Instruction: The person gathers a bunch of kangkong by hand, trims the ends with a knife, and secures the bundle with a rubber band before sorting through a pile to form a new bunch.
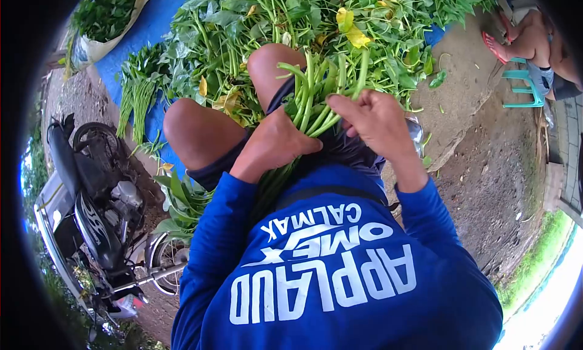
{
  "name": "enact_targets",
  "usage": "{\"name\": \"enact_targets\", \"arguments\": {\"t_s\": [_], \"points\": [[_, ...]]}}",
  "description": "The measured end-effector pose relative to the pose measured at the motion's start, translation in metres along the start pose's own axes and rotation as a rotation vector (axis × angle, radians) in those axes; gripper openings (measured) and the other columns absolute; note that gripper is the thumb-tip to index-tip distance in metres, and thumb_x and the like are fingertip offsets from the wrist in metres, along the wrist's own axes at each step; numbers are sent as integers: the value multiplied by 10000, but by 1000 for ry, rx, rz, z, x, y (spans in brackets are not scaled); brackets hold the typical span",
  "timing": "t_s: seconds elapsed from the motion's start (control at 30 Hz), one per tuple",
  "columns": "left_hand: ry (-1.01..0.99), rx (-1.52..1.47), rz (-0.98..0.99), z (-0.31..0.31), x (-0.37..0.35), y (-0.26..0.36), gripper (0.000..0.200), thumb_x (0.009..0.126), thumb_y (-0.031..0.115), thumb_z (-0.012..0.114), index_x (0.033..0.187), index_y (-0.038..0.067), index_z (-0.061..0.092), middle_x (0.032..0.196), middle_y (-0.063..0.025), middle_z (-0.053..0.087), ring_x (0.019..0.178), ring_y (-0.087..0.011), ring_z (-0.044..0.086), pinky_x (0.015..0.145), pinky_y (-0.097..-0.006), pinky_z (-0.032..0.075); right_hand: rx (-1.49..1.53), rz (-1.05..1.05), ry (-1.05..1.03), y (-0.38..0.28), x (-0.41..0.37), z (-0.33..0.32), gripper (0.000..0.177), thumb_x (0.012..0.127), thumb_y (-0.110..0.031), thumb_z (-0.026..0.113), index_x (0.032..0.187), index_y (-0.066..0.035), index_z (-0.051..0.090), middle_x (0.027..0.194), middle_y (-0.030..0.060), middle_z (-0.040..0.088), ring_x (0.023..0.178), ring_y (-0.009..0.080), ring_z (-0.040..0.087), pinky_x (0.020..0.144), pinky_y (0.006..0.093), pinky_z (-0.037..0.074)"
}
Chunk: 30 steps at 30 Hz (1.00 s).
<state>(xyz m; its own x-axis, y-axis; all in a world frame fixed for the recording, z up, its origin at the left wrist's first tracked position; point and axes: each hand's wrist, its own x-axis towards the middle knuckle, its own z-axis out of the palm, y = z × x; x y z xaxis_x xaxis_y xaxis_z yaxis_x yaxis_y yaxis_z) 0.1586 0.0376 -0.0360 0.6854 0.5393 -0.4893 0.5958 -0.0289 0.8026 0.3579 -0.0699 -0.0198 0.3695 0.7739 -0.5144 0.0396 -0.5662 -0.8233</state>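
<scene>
My left hand [279,140] is wrapped round a bunch of thick green stems [311,101] that look like water spinach, held over my lap. The cut ends point up and away from me, while the lower part runs down under my left forearm to leaves [185,207] beside my left hip. On the right side of the bunch, my right hand [376,122] is closed, its thumb and fingers pinching at a stem. A big heap of loose leafy greens [225,28] lies just beyond my knees, with some yellowed leaves [352,28] among it.
A blue sheet [136,43] lies under the heap. On it, to the left, is a sorted bundle of greens [143,95]; a sack of greens [100,46] stands farther off. A motorcycle [100,210] is at left. Another person's legs [528,43] and a green stool [522,89] are at right.
</scene>
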Motion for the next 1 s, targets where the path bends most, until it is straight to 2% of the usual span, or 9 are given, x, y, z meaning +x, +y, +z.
{"name": "enact_targets", "arguments": {"t_s": [0.1,0.2,0.33,0.37,0.47,0.57,0.7,0.8,1.0], "points": [[106,73,86,3,9,-20,794,687,254,842,1300,-142,529,984,-320,724,954,-445,732,870,-467,578,-196,-106,198,16,16,19,307,892,-327,805,937,-32,735,800,59,733,747,200,711,681,358,559],[138,214,-12,1,5,-22,796,686,273,810,1273,-176,515,881,-356,712,881,-500,730,816,-513,586,336,-68,284,82,43,38,254,916,-234,752,1050,-29,683,830,50,678,671,112,615,529,263,482],[166,382,-119,1,3,-5,779,704,261,760,1286,-189,503,851,-361,704,842,-524,717,776,-542,587,694,306,-18,80,45,-13,507,905,-283,747,1288,23,616,1181,117,672,1168,235,636,985,402,508],[160,368,-134,1,2,-5,778,703,261,764,1289,-181,506,851,-359,705,844,-521,718,777,-544,586,690,121,154,76,48,-20,691,879,-288,774,1467,-8,541,1334,131,638,1304,239,570,1096,422,456],[166,389,-108,2,2,-6,759,696,253,786,1268,-163,512,853,-353,707,839,-513,721,778,-547,583,-76,-495,259,21,45,-32,653,883,-276,775,1467,-47,596,1373,142,645,1306,292,591,1131,427,445],[167,359,-81,1,2,-6,772,696,242,803,1283,-157,499,867,-355,707,836,-512,720,777,-549,583,-380,-664,91,10,52,-8,427,897,-260,767,1261,-38,737,1398,165,643,1290,331,604,1115,422,460],[150,368,-94,-1,0,-6,773,710,256,794,1295,-126,462,865,-355,705,837,-516,719,779,-557,582,-242,-520,170,32,75,12,268,920,-242,753,1017,8,761,1328,180,673,1147,296,678,978,408,539],[109,488,-112,5,0,4,727,721,264,783,1255,-95,445,853,-352,703,826,-521,717,768,-566,581,-193,69,-86,65,114,24,249,927,-229,744,995,10,748,1183,153,722,1037,264,709,910,394,556],[134,517,-107,4,6,-2,630,733,247,773,1175,-61,447,836,-352,700,800,-523,713,732,-580,578,-49,-565,333,-1,106,-23,121,924,-118,739,1033,-66,751,1095,73,754,1059,215,676,928,380,543]]}}
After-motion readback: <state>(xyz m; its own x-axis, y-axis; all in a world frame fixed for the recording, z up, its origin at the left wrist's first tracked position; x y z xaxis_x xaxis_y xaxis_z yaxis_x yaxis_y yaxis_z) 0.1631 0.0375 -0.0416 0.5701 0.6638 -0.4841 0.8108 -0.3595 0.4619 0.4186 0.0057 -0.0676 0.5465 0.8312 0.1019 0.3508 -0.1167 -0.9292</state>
